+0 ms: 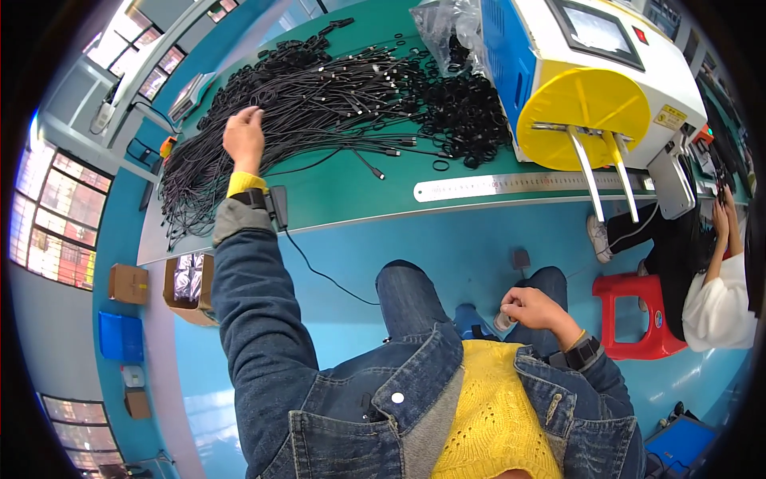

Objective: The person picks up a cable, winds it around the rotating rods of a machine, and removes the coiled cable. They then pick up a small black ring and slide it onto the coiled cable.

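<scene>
Here, a green table (343,191) has black cables (307,100) heaped at left. The left hand (243,142) over them and the right hand (533,310) at near right have fingers curled nearly closed; I can't tell if either holds anything.

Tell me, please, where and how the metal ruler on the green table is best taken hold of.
Probably by the left end of the metal ruler, coming from the near side of the green table and pinching the ruler's long edges: it lies flat, that end uncovered, while two rods cross in front of its right part.
</scene>
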A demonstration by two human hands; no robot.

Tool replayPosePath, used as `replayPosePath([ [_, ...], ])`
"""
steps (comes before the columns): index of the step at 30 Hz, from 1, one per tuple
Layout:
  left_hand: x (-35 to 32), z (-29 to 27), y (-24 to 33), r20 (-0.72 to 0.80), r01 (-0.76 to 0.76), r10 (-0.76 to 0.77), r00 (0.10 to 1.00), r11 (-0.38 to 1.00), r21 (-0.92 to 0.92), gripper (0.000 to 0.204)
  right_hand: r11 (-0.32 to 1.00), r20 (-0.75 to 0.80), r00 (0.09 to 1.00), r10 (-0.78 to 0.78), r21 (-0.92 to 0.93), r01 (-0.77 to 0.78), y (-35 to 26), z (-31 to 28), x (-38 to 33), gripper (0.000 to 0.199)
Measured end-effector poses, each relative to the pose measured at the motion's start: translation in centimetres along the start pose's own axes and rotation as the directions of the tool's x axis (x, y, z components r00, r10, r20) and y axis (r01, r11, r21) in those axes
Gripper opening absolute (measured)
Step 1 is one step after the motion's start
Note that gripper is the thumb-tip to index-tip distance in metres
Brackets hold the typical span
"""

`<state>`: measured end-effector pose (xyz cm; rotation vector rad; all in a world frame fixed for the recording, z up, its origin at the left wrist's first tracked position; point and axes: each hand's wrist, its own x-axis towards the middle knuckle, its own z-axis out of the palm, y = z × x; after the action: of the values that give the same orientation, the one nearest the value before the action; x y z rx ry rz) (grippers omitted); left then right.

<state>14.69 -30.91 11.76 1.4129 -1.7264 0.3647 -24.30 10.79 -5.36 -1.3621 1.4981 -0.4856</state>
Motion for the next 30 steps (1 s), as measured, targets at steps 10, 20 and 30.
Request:
replayPosePath([
  [10, -12.2, -12.3, 17.2, -0.17, -0.455, 0.439, 0.882, 0.7, -0.551, 0.013, 0.874, -0.732, 0.496, -0.466, -0.294, 0.388, -7.5, -3.3, -4.7, 0.057],
  [20, -22.9, -13.2, 23.8, 0.349, 0.027, 0.353, 0.868, 0.668, -0.744, 0.019, 0.672, -0.542, 0.426, -0.725, -0.694, 0.26, -6.2, -6.2, -9.0, 0.056],
  [30, -22.0, -12.3, 35.5, 0.274, -0.143, 0.655, 0.704, 0.51, -0.848, 0.017, 0.709, -0.68, 0.234, -0.694, -0.702, 0.063, -6.8, -7.0, -9.4, 0.035],
])
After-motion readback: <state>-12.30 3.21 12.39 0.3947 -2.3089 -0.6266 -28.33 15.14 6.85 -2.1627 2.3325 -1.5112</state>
